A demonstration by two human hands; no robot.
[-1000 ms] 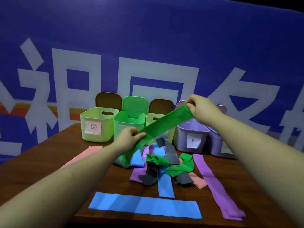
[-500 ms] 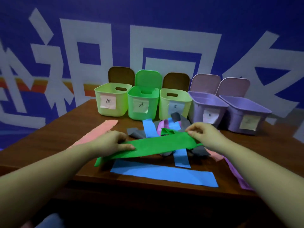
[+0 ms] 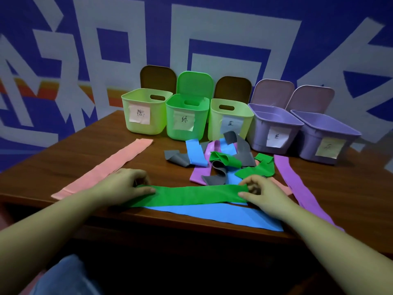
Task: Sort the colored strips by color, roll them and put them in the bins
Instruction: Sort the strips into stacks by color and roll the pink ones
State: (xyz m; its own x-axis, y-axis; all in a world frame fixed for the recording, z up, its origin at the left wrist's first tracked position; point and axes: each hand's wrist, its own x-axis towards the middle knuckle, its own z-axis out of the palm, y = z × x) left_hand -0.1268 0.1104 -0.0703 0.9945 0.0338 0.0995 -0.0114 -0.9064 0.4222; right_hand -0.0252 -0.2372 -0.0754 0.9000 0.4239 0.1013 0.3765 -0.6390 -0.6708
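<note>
Fingers [image 3: 146, 189] of my left hand [image 3: 125, 184] are curled over one end of the green strip [image 3: 197, 195], thumb pinning it flat, and my right hand [image 3: 262, 193] pinches the other end the same way, thumb on top and fingers tucked behind. A second ago I had this strip stretched up in the air in front of the bins; now I have brought it down and it lies straight across the near part of the table [image 3: 85, 154], partly overlapping the long blue strip [image 3: 212, 216] already laid out at the near edge. To my mind that means the picking-out part is done for this one and it is flattened ready for rolling, which I would start from one end while the other hand holds it steady. Off to my left the pink strip [image 3: 110, 167] lies flat by itself, and on my right a long purple strip [image 3: 297, 184] runs toward the edge. Just beyond my hands sits the tangled pile [image 3: 221, 160] of grey, blue, purple and green pieces, still unsorted, so most of the job remains. At the back stand the five open bins in a row; the green bin [image 3: 187, 120], second from the left, is where this roll should go, and I can see nothing inside it from here.
</note>
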